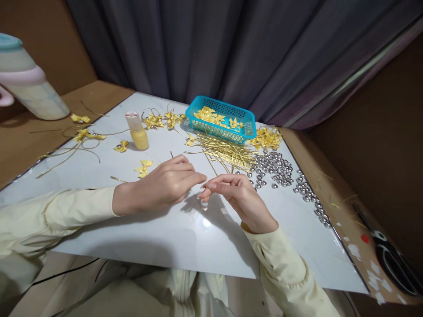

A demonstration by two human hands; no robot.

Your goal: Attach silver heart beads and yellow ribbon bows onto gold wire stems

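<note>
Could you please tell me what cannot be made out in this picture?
Left hand, head view: its palm is hidden behind the back of the hand.
Right hand, head view: anything between its fingertips is too small to tell.
Cup, head view: its handle is cut off by the left edge.
Bottle, head view: the red mark on its cap is too small to read.

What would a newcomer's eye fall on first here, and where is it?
Probably the turquoise basket of yellow pieces at the back of the white surface. Then the shiny silver pieces scattered toward that surface's right side. In the middle, the left hand and right hand are close together.
</note>
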